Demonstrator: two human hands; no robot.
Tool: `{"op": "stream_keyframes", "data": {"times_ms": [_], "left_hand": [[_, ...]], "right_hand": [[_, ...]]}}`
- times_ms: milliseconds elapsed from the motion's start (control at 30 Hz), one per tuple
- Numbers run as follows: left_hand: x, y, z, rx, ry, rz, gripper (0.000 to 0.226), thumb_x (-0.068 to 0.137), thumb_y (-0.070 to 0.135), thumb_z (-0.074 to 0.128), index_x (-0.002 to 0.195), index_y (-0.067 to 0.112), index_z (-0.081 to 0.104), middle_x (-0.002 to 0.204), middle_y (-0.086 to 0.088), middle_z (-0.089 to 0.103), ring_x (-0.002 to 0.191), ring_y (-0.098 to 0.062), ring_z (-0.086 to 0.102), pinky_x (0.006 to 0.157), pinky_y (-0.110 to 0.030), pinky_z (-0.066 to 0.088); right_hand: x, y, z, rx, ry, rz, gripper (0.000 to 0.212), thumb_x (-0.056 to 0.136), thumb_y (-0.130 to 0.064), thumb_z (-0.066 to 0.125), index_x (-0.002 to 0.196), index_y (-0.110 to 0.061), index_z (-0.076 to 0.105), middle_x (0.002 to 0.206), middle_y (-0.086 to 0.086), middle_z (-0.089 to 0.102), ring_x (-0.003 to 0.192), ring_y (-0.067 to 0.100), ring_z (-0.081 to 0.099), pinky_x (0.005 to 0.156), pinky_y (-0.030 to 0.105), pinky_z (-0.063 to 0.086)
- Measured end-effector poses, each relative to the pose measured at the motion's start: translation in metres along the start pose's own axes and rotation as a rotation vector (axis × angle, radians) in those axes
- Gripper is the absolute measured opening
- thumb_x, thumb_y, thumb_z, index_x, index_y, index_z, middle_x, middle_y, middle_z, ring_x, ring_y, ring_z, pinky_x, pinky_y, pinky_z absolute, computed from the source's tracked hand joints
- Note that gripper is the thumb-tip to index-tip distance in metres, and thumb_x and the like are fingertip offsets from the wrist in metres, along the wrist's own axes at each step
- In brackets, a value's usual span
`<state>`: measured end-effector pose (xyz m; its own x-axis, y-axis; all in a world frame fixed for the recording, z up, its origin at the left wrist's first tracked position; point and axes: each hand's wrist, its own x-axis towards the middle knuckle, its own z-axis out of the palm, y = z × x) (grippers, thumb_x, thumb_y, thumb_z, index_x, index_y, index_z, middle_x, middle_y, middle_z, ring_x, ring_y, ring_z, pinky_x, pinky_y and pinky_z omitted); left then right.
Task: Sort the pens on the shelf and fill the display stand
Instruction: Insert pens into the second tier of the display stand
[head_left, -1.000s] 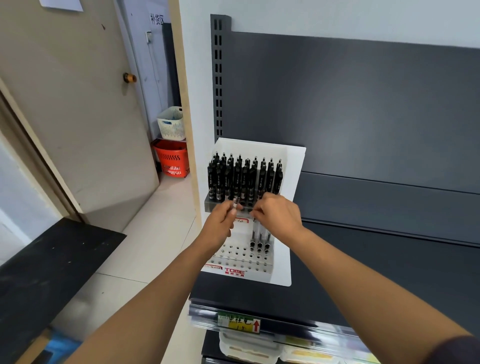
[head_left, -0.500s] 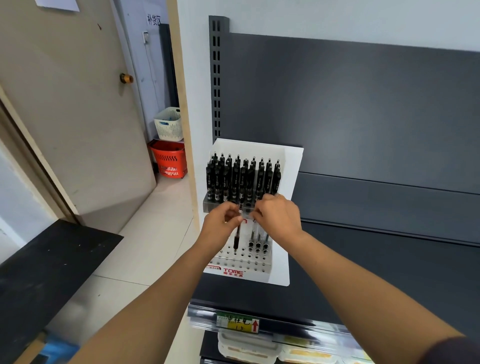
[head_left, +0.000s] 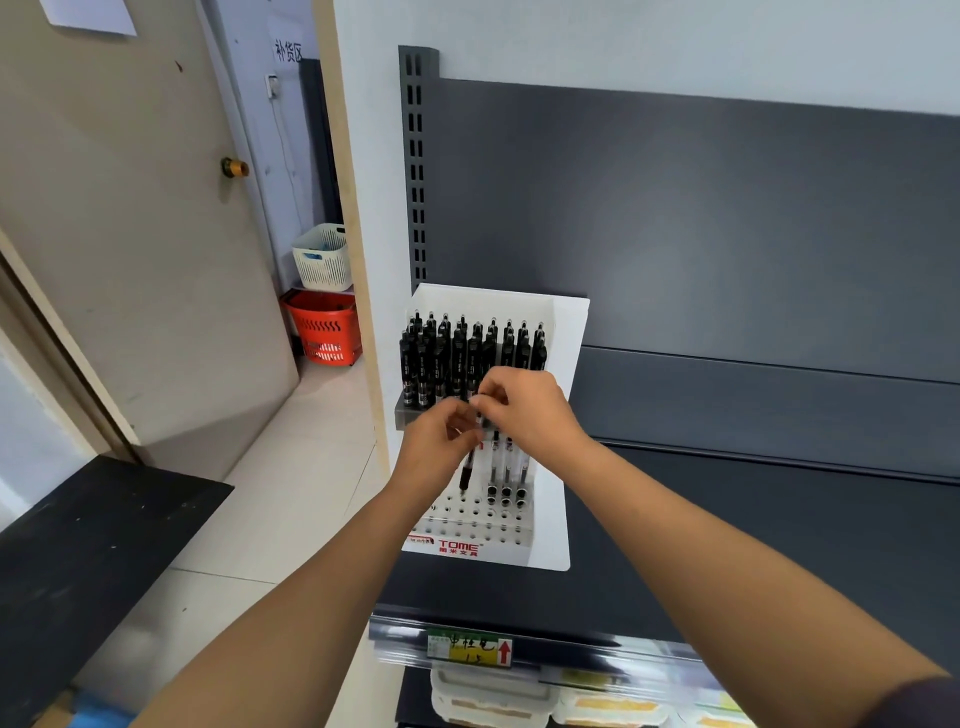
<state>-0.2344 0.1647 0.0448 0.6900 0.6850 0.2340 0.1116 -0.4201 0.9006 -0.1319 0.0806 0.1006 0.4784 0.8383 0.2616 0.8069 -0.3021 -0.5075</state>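
head view: the left hand (head_left: 441, 447) is gripping a dark-tipped pen (head_left: 467, 470) by its upper part, fingers curled round it. a second ago that pen was sitting up by the top tier; now it is hanging tip-down, with the tip arriving just over a hole in the lower tier (head_left: 467, 525) of the display stand (head_left: 569, 415). it is coming in just left of the three clear pens (head_left: 506, 467) already standing there.

the right hand (head_left: 530, 410) is crowding in beside the left, fingers curled and fingertips pressed together near the pen tops. whether it is pinching this pen, one of the clear ones, or nothing, i cannot tell.

behind both hands the black pens (head_left: 457, 353) are packing the top tier full. the stand is sitting at the left end of the dark shelf (head_left: 727, 545).

so i'm reading this as a fourth pen about to seat in the front section. plenty of holes are showing open, so the filling is looking early. the tip is wanting a clean line into that hole, or it is likely to skid across the plastic.
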Motion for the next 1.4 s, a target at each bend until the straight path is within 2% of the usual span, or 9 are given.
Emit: {"op": "stream_keyframes", "data": {"times_ms": [200,433,600,667,733,833,1033,1200,1400], "left_hand": [[-0.002,0.001,-0.005,-0.018,0.035,0.024,0.015,0.087,0.013,0.062,0.098,0.023,0.058,0.085,0.011,0.061,0.074,0.003,0.055,0.065,-0.008,0.043],[-0.006,-0.001,-0.012,0.014,-0.008,0.029,0.013,0.089,0.009,0.058,0.091,0.021,0.059,0.087,0.011,0.06,0.08,0.002,0.053,0.067,-0.003,0.041],[-0.01,-0.005,-0.013,0.022,-0.035,0.014,0.012,0.089,0.01,0.058,0.092,0.022,0.059,0.089,0.01,0.06,0.08,0.0,0.053,0.067,-0.006,0.04],[-0.01,-0.005,-0.014,0.023,-0.04,0.017,0.012,0.089,0.01,0.058,0.091,0.022,0.059,0.091,0.009,0.061,0.081,0.0,0.052,0.066,-0.004,0.039],[-0.009,-0.006,-0.015,0.021,-0.044,0.025,0.011,0.089,0.011,0.058,0.092,0.021,0.06,0.091,0.009,0.061,0.081,-0.001,0.052,0.066,-0.001,0.038],[-0.008,-0.007,-0.017,0.039,-0.051,0.028,0.011,0.089,0.01,0.058,0.093,0.02,0.06,0.088,0.01,0.06,0.081,0.0,0.052,0.067,-0.002,0.039],[-0.005,-0.006,-0.018,0.1,-0.068,0.047,0.011,0.09,0.012,0.057,0.095,0.022,0.059,0.083,0.017,0.055,0.076,0.003,0.05,0.064,-0.001,0.037],[-0.009,0.004,0.006,0.207,-0.059,0.121,0.011,0.089,0.013,0.058,0.098,0.019,0.06,0.084,0.013,0.055,0.073,0.0,0.049,0.063,-0.012,0.036],[-0.015,0.06,0.101,0.311,-0.116,0.283,0.01,0.089,0.015,0.056,0.095,0.024,0.057,0.081,0.014,0.053,0.08,-0.01,0.05,0.07,-0.023,0.04]], "right_hand": [[0.0,0.0,-0.004,-0.102,0.041,-0.021,0.013,0.093,-0.019,0.054,0.091,-0.013,0.065,0.08,0.003,0.067,0.075,0.02,0.061,0.068,0.033,0.051],[-0.006,0.004,0.004,-0.102,-0.025,0.007,0.013,0.093,-0.017,0.055,0.095,-0.01,0.066,0.084,0.006,0.068,0.078,0.022,0.063,0.073,0.037,0.053],[-0.006,0.005,0.014,-0.111,-0.049,0.045,0.013,0.09,-0.019,0.06,0.102,-0.014,0.059,0.091,0.004,0.068,0.084,0.024,0.063,0.072,0.037,0.052],[-0.005,0.007,0.02,-0.23,-0.033,0.019,0.01,0.091,-0.021,0.056,0.097,-0.017,0.063,0.095,0.001,0.067,0.091,0.024,0.061,0.068,0.032,0.048],[-0.005,0.01,0.026,-0.375,-0.022,-0.042,0.019,0.093,-0.025,0.051,0.101,-0.02,0.068,0.105,-0.001,0.063,0.1,0.024,0.055,0.068,0.029,0.039],[-0.006,0.016,0.03,-0.429,0.007,-0.046,0.024,0.095,-0.028,0.049,0.104,-0.023,0.071,0.108,-0.001,0.059,0.102,0.024,0.049,0.068,0.028,0.033],[-0.001,0.016,0.026,-0.37,0.023,-0.06,0.025,0.097,-0.03,0.048,0.112,-0.024,0.067,0.11,0.0,0.058,0.103,0.024,0.052,0.075,0.031,0.044],[-0.022,0.035,0.009,-0.315,0.072,-0.026,0.027,0.097,-0.03,0.047,0.117,-0.022,0.064,0.116,-0.001,0.057,0.104,0.024,0.053,0.083,0.033,0.045],[-0.082,0.11,-0.06,-0.361,0.116,0.065,0.027,0.097,-0.032,0.047,0.118,-0.022,0.062,0.118,-0.001,0.056,0.106,0.024,0.052,0.086,0.034,0.045]]}}
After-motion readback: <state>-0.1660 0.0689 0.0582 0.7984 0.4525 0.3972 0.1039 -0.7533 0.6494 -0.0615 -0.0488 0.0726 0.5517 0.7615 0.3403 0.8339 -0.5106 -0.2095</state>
